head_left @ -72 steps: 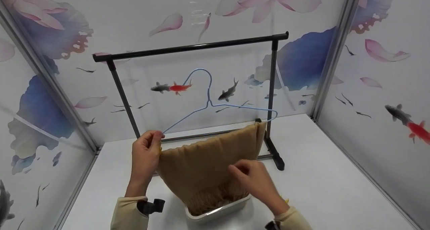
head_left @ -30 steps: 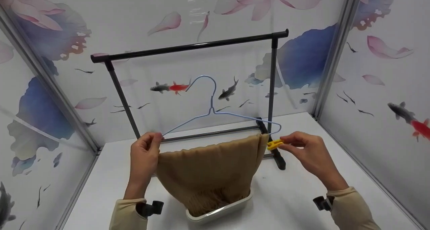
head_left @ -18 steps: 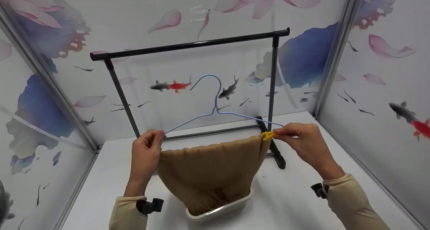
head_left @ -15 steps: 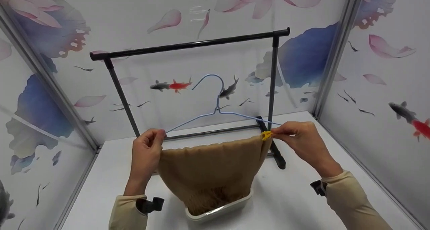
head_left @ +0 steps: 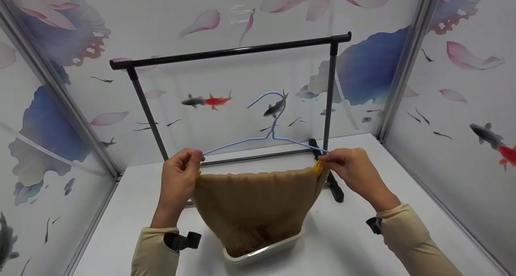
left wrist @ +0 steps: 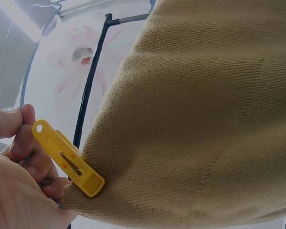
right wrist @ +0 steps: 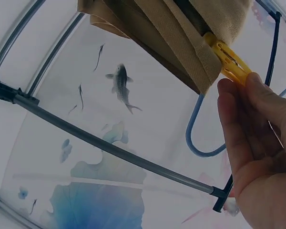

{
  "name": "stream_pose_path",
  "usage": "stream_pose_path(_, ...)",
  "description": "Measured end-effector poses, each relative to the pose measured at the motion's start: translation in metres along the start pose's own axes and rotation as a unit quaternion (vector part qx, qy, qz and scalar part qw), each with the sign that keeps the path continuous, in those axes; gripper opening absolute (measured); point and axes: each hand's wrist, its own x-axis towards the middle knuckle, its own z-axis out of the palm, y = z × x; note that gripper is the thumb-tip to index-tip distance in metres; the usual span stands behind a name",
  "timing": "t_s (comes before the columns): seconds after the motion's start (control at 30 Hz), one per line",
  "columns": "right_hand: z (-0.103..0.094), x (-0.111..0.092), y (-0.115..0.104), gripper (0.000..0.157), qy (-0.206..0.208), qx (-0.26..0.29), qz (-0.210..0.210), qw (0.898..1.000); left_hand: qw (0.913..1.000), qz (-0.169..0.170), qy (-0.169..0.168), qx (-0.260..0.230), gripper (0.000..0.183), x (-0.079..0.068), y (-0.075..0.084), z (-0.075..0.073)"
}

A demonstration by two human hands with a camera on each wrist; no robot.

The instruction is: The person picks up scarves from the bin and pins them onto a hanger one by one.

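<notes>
A tan fringed scarf (head_left: 258, 199) hangs folded over the lower bar of a blue wire hanger (head_left: 273, 133). My left hand (head_left: 177, 183) grips the hanger's left end in the head view. Beside that hand, a yellow clothespin (left wrist: 69, 160) is clipped on the scarf's edge in the left wrist view. My right hand (head_left: 354, 175) pinches the tail of a second yellow clothespin (right wrist: 231, 59), whose nose sits over the scarf's right edge by the hanger's curved end. The scarf's fringe hangs down into a white basin (head_left: 262, 254).
Behind the hanger stands a black garment rack (head_left: 229, 53) with a top bar and dark feet. White panels printed with lotus flowers and fish enclose the white table (head_left: 395, 195) on the back and both sides.
My right hand, low in front of the scarf at first, has brought the yellow clothespin onto the scarf's right edge. The hanger's hook has tilted and shifted right. My left hand keeps its grip.
</notes>
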Motion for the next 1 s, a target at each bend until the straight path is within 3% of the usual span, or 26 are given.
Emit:
stream_pose_path(0.23, 0.006, -0.002, -0.002, 0.019, -0.004, -0.006, 0.04, 0.999, 0.9997, -0.015, -0.016, 0.007, 0.021, -0.004, -0.007, -0.003)
stream_pose_path(0.47, -0.006, -0.001, -0.005, 0.02, 0.098, -0.016, 0.046, 0.994, 0.9995, -0.024, -0.021, 0.0, 0.023, -0.002, -0.009, -0.007)
stream_pose_path(0.53, -0.008, 0.003, -0.002, 0.028, 0.085, 0.0, 0.06, 0.995, 0.9993, -0.03, -0.021, 0.0, 0.024, -0.002, -0.01, -0.007)
stream_pose_path(0.67, -0.003, 0.009, 0.007, 0.038, -0.014, 0.056, 0.087, 0.995, 0.998, -0.06, -0.02, -0.012, 0.025, -0.001, -0.014, -0.006)
stream_pose_path(0.73, 0.0, 0.009, 0.011, 0.038, -0.038, 0.092, 0.102, 0.99, 0.997, -0.074, -0.021, -0.014, 0.026, 0.0, -0.018, -0.005)
stream_pose_path(0.87, 0.006, 0.01, 0.015, 0.037, -0.023, 0.141, 0.127, 0.982, 0.9963, -0.083, -0.019, -0.003, 0.026, 0.004, -0.027, -0.004)
stream_pose_path(1.0, 0.012, 0.012, 0.013, 0.045, 0.014, 0.153, 0.149, 0.977, 0.9976, -0.068, -0.008, 0.012, 0.024, 0.007, -0.033, -0.001)
